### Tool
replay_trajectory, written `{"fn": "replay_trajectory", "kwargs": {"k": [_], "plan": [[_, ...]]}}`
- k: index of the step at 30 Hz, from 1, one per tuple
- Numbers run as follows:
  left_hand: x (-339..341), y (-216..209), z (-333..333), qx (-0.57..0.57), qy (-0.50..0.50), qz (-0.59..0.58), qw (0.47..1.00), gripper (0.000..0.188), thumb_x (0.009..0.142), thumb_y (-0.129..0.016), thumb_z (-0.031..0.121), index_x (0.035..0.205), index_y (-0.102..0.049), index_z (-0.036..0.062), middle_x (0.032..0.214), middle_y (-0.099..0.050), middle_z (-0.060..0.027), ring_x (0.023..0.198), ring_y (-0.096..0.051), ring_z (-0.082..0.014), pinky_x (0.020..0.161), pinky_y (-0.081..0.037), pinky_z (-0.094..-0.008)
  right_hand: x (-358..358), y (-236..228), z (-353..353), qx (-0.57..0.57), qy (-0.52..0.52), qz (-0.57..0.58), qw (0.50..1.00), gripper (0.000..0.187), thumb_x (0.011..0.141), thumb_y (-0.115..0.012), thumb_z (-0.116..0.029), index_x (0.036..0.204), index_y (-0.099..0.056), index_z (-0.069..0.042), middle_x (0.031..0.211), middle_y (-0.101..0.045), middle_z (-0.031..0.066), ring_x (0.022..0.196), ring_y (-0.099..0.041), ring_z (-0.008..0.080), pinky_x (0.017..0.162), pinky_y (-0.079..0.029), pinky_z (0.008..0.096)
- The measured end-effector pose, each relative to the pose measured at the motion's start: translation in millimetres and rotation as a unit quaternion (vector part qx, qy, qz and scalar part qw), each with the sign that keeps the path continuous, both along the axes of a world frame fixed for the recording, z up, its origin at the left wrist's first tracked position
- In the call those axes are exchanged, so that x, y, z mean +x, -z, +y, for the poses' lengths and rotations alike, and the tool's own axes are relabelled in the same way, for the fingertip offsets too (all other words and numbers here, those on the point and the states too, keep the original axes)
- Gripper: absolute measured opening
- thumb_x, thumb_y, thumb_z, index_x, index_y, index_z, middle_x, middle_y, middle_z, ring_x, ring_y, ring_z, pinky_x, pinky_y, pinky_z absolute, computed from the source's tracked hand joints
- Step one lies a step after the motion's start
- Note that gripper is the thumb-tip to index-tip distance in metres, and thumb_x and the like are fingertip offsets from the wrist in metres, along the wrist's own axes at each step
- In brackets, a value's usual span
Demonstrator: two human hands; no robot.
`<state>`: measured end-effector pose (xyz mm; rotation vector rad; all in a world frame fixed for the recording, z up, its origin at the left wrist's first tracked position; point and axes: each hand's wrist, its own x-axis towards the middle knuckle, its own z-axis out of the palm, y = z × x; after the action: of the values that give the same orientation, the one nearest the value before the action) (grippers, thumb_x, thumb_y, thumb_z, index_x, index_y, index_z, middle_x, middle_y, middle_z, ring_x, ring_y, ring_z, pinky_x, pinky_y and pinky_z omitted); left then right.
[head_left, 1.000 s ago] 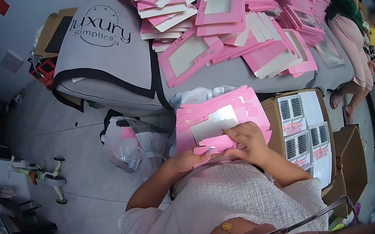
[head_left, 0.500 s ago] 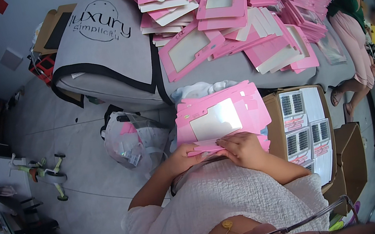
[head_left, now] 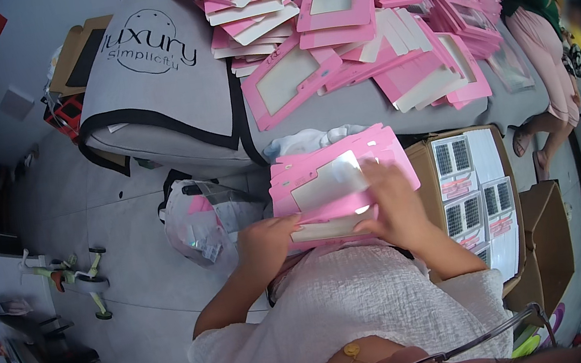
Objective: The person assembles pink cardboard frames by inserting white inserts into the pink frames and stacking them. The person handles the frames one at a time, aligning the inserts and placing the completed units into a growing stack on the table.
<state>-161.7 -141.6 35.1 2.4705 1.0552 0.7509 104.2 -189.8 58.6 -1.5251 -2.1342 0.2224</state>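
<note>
On my lap lies a loose stack of flat pink cardboard window boxes (head_left: 392,144). The front pink box (head_left: 329,232) stands partly folded up near my body, its pale inner side showing. My left hand (head_left: 268,244) pinches that box at its left end. My right hand (head_left: 399,202) is over its right end, thumb low by the near edge and fingers stretched up and spread from it; these fingers are smeared by motion. Behind the box, another window panel (head_left: 328,179) with a clear pane lies on top of the stack.
A grey sofa (head_left: 170,140) across from me bears piles of pink boxes (head_left: 289,79). At my right stands an open carton (head_left: 423,176) of small packs with dark grids (head_left: 463,215), beside another carton (head_left: 547,240). A plastic bag (head_left: 194,219) and a small tricycle (head_left: 81,275) are left. A person (head_left: 540,28) sits far right.
My right hand has lifted from the front edge and moved up and right, its fingers opening out. The front box now shows its inner side. My left hand stays at the left end.
</note>
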Motion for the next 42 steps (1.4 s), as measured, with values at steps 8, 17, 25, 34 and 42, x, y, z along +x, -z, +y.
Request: {"fn": "replay_trajectory", "kwargs": {"k": [8,17,25,34,42], "plan": [[0.6,3.2,-5.5,-0.042,-0.042,-0.027,0.998,0.022,0.073,-0.069,0.006,0.094,-0.070,0.0059,0.078,-0.068,-0.0096,0.063,-0.065,-0.0232,0.056,-0.051,-0.0315,23.2,15.9,-34.5,-0.300,0.248,0.366,0.845,0.036,0.072,-0.078,-0.008,0.101,-0.062,0.004,0.095,-0.066,0.0131,0.085,-0.062,0.0143,0.074,-0.049,0.0283],[15.8,-23.5,-0.3,0.006,0.145,0.174,0.974,0.047,0.080,-0.058,0.012,0.125,-0.051,0.0023,0.114,-0.060,-0.0103,0.091,-0.064,-0.0202,0.065,-0.053,-0.0296,29.9,28.2,-28.9,-0.477,0.000,0.602,0.641,0.027,0.087,-0.064,-0.010,0.112,-0.063,-0.001,0.104,-0.065,0.0044,0.097,-0.058,0.0107,0.084,-0.045,0.0259],[50.7,-10.1,-1.3,0.121,0.190,0.114,0.968,0.055,0.082,-0.059,0.018,0.130,-0.043,-0.0045,0.117,-0.057,-0.0157,0.099,-0.061,-0.0218,0.072,-0.054,-0.0283,29.0,38.5,-29.5,-0.486,-0.021,0.584,0.650,0.025,0.085,-0.066,-0.011,0.108,-0.064,-0.002,0.094,-0.064,0.0008,0.087,-0.056,0.0069,0.076,-0.044,0.0226],[50.3,3.2,1.3,-0.020,0.182,0.070,0.981,0.042,0.081,-0.059,0.011,0.121,-0.053,-0.0015,0.105,-0.062,-0.0141,0.090,-0.064,-0.0247,0.072,-0.053,-0.0315,24.2,23.2,-20.3,-0.298,0.074,0.438,0.845,0.018,0.073,-0.074,-0.004,0.089,-0.065,-0.001,0.089,-0.065,0.0037,0.085,-0.061,0.0137,0.077,-0.048,0.0274],[59.7,-7.6,13.4,-0.083,0.206,0.057,0.973,0.024,0.080,-0.057,0.005,0.104,-0.061,0.0070,0.092,-0.065,-0.0125,0.080,-0.066,-0.0294,0.064,-0.052,-0.0393,4.8,-19.9,-9.2,-0.007,-0.014,0.044,0.999,0.026,0.065,-0.077,-0.020,0.076,-0.060,-0.003,0.082,-0.060,0.0086,0.080,-0.058,0.0283,0.086,-0.042,0.0434]]}}
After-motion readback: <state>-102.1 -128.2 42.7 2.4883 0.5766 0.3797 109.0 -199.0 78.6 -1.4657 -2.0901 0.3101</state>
